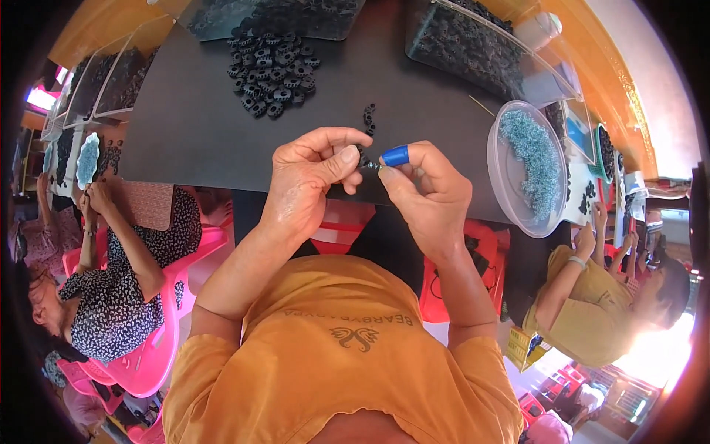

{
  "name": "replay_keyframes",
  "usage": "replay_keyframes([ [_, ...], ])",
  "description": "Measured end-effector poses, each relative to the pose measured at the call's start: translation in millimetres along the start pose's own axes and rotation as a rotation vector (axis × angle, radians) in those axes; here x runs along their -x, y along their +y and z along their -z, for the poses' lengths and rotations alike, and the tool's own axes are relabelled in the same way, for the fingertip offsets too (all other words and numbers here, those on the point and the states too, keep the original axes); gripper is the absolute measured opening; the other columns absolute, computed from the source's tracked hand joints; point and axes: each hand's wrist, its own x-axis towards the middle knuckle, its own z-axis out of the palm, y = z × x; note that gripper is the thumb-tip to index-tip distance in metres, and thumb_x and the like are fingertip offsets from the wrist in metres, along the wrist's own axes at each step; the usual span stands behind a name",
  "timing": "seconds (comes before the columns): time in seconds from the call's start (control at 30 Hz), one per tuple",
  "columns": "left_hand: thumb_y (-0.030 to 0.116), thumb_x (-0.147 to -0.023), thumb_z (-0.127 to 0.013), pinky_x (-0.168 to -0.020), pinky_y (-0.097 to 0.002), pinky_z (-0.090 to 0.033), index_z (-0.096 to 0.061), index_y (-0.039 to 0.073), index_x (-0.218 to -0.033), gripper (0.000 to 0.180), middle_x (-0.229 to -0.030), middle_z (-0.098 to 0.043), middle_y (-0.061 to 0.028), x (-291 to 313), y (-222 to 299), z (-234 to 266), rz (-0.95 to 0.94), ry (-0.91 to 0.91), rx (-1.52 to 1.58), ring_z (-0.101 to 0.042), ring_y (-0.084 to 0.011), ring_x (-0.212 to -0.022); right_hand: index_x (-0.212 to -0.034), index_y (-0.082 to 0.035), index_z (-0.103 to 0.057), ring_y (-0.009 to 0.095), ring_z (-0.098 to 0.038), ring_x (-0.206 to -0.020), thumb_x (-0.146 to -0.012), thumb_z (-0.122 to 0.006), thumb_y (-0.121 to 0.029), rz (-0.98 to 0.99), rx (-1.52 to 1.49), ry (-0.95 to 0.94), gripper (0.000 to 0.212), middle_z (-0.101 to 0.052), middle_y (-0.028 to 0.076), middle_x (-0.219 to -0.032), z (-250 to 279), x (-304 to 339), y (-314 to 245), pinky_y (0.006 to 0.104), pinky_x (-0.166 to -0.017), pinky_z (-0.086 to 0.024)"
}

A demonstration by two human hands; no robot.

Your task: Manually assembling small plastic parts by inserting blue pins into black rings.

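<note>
Over the near edge of the dark table, my left hand (pixel 299 177) pinches a small black plastic part (pixel 362 157) between thumb and fingertips. Close against it, my right hand (pixel 436 189) has its thumb and index finger pressed together; a blue finger cover (pixel 396 155) sits on that index finger. Something tiny and shiny shows between the two hands, too small to name. Just beyond my fingertips lies a short row of black parts (pixel 369 118). Farther off to the left, a heap of similar black parts (pixel 274 74) spreads over the table.
A round clear tub (pixel 497 174) with tiny light-blue pieces (pixel 534 159) stands at the right edge. Clear bins (pixel 458 55) of black parts line the far side. A thin stick (pixel 481 106) lies near the tub. Seated people work on both sides, one on a pink chair (pixel 174 325).
</note>
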Motion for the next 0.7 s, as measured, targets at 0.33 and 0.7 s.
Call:
replay_keyframes([
  [0.33,0.001,-0.087,-0.061,-0.055,-0.0211,-0.050,-0.063,-0.004,-0.099,0.013,-0.079,-0.065,-0.0080,4.0,-4.4,1.0,-0.050,-0.018,-0.028,-0.061,-0.0111,-0.064,-0.086,-0.003,-0.060,0.011,-0.051,-0.063,-0.075,-0.064,0.007,0.097,0.104,-0.018,0.016,-0.053,0.004,-0.076,-0.7,-2.8,-4.5,0.0234,-0.055,-0.044],
  [0.7,0.000,-0.089,-0.057,-0.059,-0.0192,-0.049,-0.060,-0.003,-0.103,0.014,-0.082,-0.064,-0.0050,7.7,-11.2,5.6,-0.035,-0.149,-0.112,-0.060,-0.0077,-0.068,-0.083,0.000,-0.059,0.003,-0.053,-0.067,-0.079,-0.068,-0.001,-0.281,-0.204,-0.195,0.010,-0.060,0.001,-0.071,9.8,-15.7,-1.0,0.0187,-0.057,-0.042],
])
